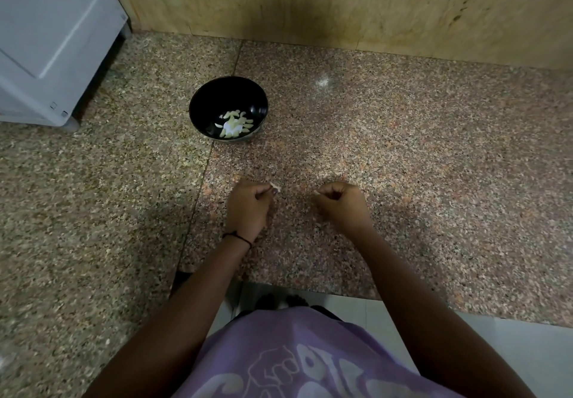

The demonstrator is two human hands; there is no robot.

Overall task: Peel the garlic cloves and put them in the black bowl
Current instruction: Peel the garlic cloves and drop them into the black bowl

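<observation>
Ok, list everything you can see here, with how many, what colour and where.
black bowl: one, black, on the counter beyond the hands.
peeled garlic cloves: small heap, too bunched to count, pale, inside the bowl.
counter: one, speckled pinkish-brown stone.
wall: beige, behind the counter.
appliance: one, white, top left.
garlic piece: one, pale, at the left fingertips.
pale scrap: one, at the right fingertips.
wrist band: one, black, left wrist.
shirt: purple, bottom.
left hand: pinches the garlic piece.
right hand: pinches the scrap.
</observation>
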